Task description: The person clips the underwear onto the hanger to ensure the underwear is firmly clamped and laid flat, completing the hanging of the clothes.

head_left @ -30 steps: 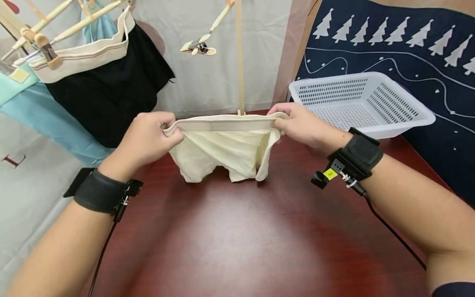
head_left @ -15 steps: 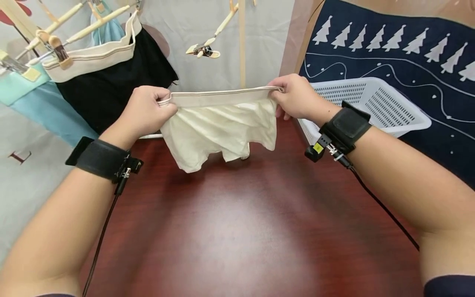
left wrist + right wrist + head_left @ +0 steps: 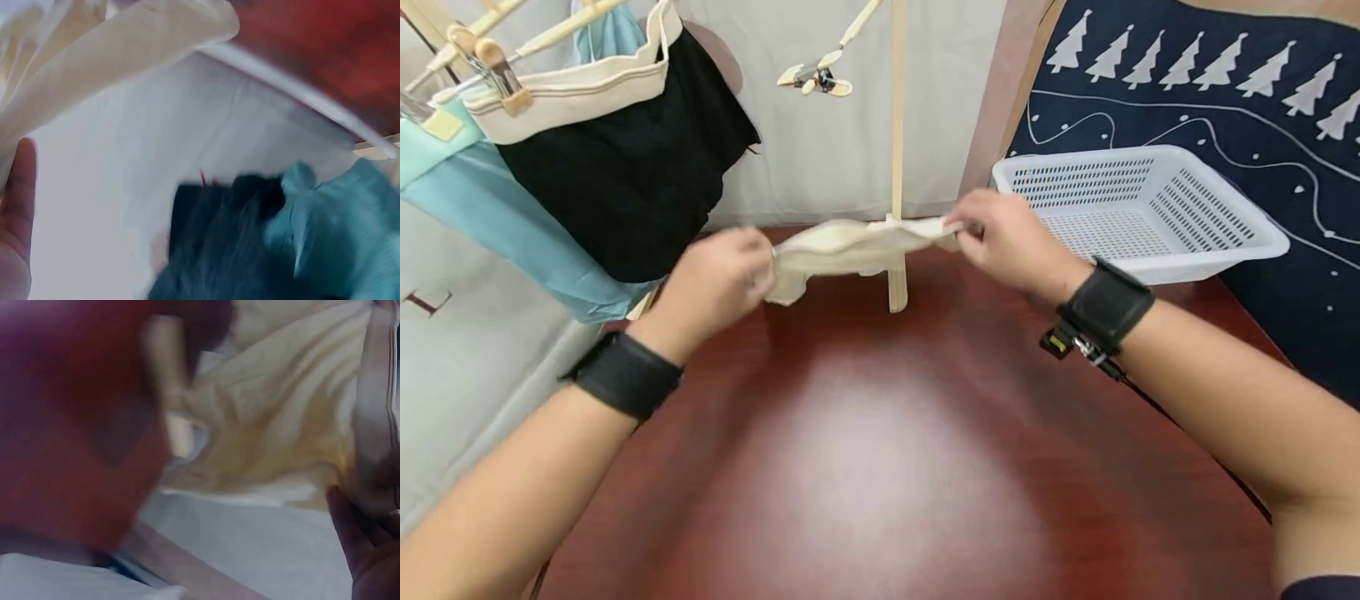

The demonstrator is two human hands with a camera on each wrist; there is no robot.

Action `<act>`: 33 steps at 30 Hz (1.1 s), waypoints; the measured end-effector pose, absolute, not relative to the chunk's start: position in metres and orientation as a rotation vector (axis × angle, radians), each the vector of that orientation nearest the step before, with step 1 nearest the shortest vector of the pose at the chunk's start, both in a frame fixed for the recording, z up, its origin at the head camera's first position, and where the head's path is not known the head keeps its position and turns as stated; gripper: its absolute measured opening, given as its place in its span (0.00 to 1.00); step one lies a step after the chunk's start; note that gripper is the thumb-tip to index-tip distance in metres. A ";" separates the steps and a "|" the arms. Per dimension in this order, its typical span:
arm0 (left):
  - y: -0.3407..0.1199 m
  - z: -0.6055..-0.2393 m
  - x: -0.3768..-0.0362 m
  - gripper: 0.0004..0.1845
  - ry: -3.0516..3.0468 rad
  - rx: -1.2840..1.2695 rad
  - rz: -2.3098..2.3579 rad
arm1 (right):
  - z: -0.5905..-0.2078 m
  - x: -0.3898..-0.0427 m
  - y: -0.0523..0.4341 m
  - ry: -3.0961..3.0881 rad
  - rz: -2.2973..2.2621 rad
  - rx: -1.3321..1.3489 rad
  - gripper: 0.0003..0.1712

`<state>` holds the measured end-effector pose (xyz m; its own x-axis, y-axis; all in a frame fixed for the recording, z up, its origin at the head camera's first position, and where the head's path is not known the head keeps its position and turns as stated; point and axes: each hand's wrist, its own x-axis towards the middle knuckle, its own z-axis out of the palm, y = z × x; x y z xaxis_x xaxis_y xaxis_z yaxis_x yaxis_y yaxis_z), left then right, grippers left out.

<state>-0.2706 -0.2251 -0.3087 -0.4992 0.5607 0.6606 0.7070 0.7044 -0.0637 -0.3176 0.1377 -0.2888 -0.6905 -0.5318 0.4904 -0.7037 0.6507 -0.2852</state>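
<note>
A pair of cream shorts (image 3: pixel 850 247) hangs stretched between my two hands above the far part of the dark red table (image 3: pixel 880 450). My left hand (image 3: pixel 718 279) grips the waistband's left end and my right hand (image 3: pixel 1000 237) grips its right end. The cloth is blurred with motion and lies nearly flat, level with the base of the wooden rack post (image 3: pixel 897 150). In the left wrist view the cream cloth (image 3: pixel 112 56) passes above my fingers (image 3: pixel 19 206). In the right wrist view the cream cloth (image 3: pixel 281 419) and its waistband fill the frame beside my fingers (image 3: pixel 369 550).
A white perforated basket (image 3: pixel 1138 208) stands at the table's far right. Black shorts with a cream waistband (image 3: pixel 617 142) and a teal garment (image 3: pixel 497 217) hang from the wooden rack at the left. A wooden clip (image 3: pixel 816 77) dangles from a rack arm above the shorts.
Both hands lifted the shorts off the table, held them up hanging, and have now swung them down and away towards the rack post, so the cloth flies out flat.
</note>
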 end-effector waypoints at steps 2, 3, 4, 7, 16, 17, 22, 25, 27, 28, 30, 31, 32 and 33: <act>-0.223 -0.333 -0.253 0.02 -2.283 -1.105 -0.143 | -0.314 -0.305 0.145 -2.574 0.529 1.163 0.09; -0.220 -0.344 -0.245 0.03 -2.313 -1.161 -0.094 | -0.325 -0.299 0.148 -2.608 0.481 1.242 0.08; -0.218 -0.352 -0.237 0.04 -2.339 -1.205 -0.045 | -0.334 -0.294 0.151 -2.634 0.441 1.313 0.07; -0.208 -0.371 -0.215 0.06 -2.411 -1.322 0.068 | -0.356 -0.276 0.159 -2.722 0.384 1.471 0.09; -0.191 -0.394 -0.180 0.23 -2.795 -1.314 -0.045 | -0.384 -0.249 0.165 -2.899 0.311 1.520 0.05; -0.190 -0.394 -0.180 0.22 -2.829 -1.283 -0.066 | -0.386 -0.248 0.165 -2.911 0.304 1.507 0.06; -0.188 -0.396 -0.180 0.11 -2.848 -1.191 -0.088 | -0.388 -0.244 0.164 -2.961 0.283 1.411 0.11; -0.190 -0.393 -0.184 0.15 -2.916 -1.146 -0.093 | -0.387 -0.245 0.164 -2.986 0.295 1.325 0.12; -0.193 -0.388 -0.190 0.14 -2.997 -1.102 -0.097 | -0.384 -0.247 0.165 -2.987 0.318 1.261 0.12; -0.195 -0.383 -0.194 0.13 -3.039 -1.072 -0.107 | -0.381 -0.249 0.166 -2.983 0.333 1.229 0.12; -0.200 -0.373 -0.203 0.10 -3.117 -0.989 -0.136 | -0.373 -0.255 0.166 -2.974 0.360 1.165 0.10; -0.203 -0.367 -0.209 0.08 -3.143 -0.946 -0.159 | -0.368 -0.258 0.166 -2.984 0.378 1.125 0.09; -0.207 -0.361 -0.214 0.07 -3.155 -0.910 -0.188 | -0.362 -0.263 0.166 -3.000 0.395 1.089 0.08; -0.210 -0.355 -0.219 0.06 -3.172 -0.866 -0.223 | -0.356 -0.268 0.165 -3.021 0.411 1.051 0.08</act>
